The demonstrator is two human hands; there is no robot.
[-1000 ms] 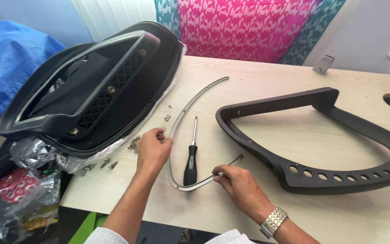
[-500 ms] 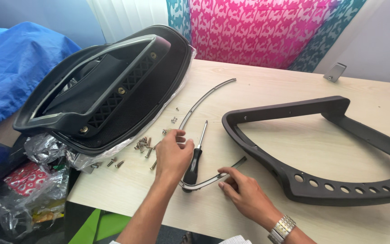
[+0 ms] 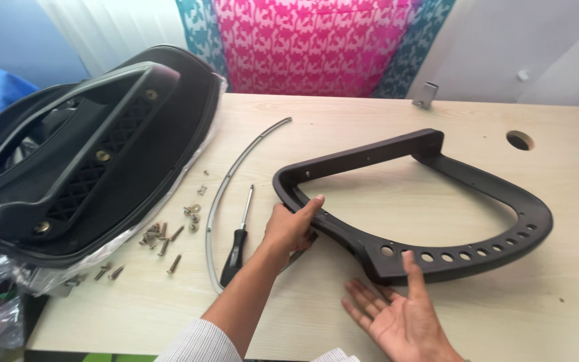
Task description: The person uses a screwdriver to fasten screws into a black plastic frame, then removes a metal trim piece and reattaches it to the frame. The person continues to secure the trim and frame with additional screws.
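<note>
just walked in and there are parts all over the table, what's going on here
A person is handling a dark curved chair frame lying flat on a light wooden table. The left hand grips its near-left curve, and the right hand lies open, palm up, by its front edge. To the left lie a screwdriver, a thin curved metal rod, loose screws and a black seat base.

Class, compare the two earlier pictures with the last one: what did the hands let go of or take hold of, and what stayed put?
Both hands left the curved metal strip. The left hand moved right and gripped the black curved frame at its near-left bend; the right hand now lies open, palm up, thumb against the frame's near edge. The screwdriver, screws, seat shell and table stayed as they were.
</note>
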